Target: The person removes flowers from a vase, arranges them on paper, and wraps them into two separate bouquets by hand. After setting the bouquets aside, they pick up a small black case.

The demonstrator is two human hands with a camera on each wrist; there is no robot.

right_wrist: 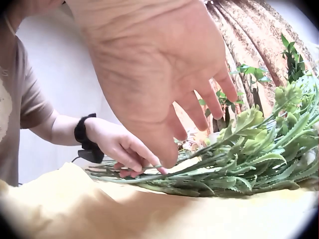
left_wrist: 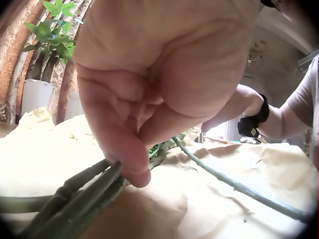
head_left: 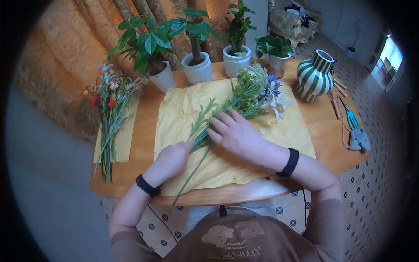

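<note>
A bouquet of green stems with white and blue-purple flowers (head_left: 255, 87) lies diagonally on a sheet of yellow paper (head_left: 174, 118). My left hand (head_left: 171, 162) pinches the stems near their lower end; the left wrist view shows thumb and fingers (left_wrist: 134, 164) closed round several stems (left_wrist: 79, 199). One long stem (head_left: 192, 174) sticks out apart, over the table's front edge. My right hand (head_left: 240, 135) lies over the middle of the bouquet, its fingers spread and loosely bent. In the right wrist view the right hand (right_wrist: 154, 74) is above the leafy stems (right_wrist: 234, 169), thumb at them.
Another bunch of flowers (head_left: 109, 100) lies on paper at the table's left. Several potted plants (head_left: 197, 67) line the back. A green-and-white striped vase (head_left: 315, 76) stands at the right, near teal-handled scissors (head_left: 352, 120), a grey object (head_left: 359, 139) and brown cord.
</note>
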